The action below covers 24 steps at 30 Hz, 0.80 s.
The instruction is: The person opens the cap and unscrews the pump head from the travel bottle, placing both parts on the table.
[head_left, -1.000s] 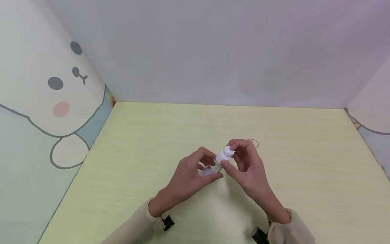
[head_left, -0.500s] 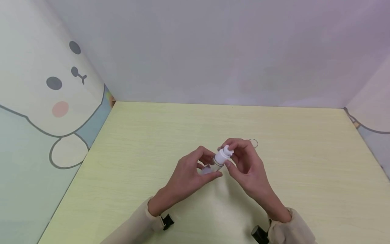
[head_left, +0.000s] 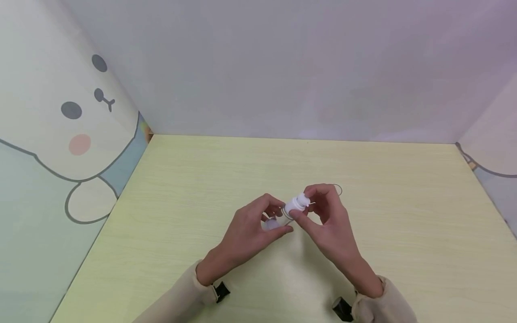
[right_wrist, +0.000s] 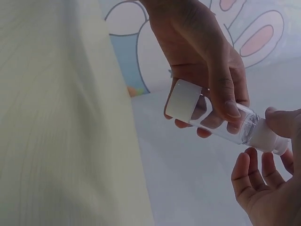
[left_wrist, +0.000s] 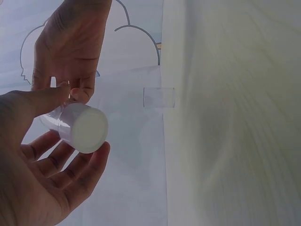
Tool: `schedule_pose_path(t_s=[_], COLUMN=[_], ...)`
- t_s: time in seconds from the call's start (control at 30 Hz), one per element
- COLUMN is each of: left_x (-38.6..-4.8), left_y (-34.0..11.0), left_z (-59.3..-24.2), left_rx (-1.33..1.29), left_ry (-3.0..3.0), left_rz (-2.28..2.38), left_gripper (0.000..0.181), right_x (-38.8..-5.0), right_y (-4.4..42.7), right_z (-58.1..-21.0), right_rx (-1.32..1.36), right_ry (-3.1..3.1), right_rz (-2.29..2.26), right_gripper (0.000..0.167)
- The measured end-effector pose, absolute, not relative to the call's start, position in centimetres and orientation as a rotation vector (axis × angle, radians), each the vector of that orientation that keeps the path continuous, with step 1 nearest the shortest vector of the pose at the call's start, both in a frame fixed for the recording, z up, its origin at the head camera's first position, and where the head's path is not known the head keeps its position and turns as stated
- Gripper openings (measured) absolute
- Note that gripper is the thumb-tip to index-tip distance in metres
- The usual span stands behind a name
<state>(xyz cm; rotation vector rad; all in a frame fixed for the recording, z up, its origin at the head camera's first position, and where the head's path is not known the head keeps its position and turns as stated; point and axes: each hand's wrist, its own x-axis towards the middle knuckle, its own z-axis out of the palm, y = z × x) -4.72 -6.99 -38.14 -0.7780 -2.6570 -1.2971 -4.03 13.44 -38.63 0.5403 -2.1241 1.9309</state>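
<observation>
A small clear bottle [right_wrist: 221, 133] with a white base [left_wrist: 89, 129] and a white pump top [head_left: 297, 204] is held tilted above the table between both hands. My left hand [head_left: 252, 226] grips its clear body, thumb on one side and fingers on the other. At the other end, my right hand [head_left: 333, 226] pinches the white collar [right_wrist: 263, 135] of the pump between thumb and fingers. The right wrist view shows the collar seated against the bottle's neck. In the left wrist view, the base faces the camera and hides most of the pump.
A clear cylindrical cap [left_wrist: 159, 97] stands on the pale wooden table [head_left: 226, 170], just beyond the right hand; the head view shows only part of its rim. A plain back wall [head_left: 307, 72] and a cartoon-printed left side panel [head_left: 44, 188] border the table.
The right thumb comes off the collar half a second ago and is back on it now. The pump's nozzle points slightly differently. The left hand keeps its grip with little movement.
</observation>
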Motion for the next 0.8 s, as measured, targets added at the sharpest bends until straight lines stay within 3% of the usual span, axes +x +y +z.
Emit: schedule_pose_path(t_s=[0.8], left_x=[-4.92], left_y=[-7.1], left_z=[-38.57], left_rx=[-0.78], left_ry=[-2.668], left_rz=[-1.3], left_gripper=[0.043], right_x=[-4.03], right_y=[14.25], right_z=[-37.97], right_rx=[0.756], right_ry=[-2.171], right_rz=[1.89], right_gripper=[0.043])
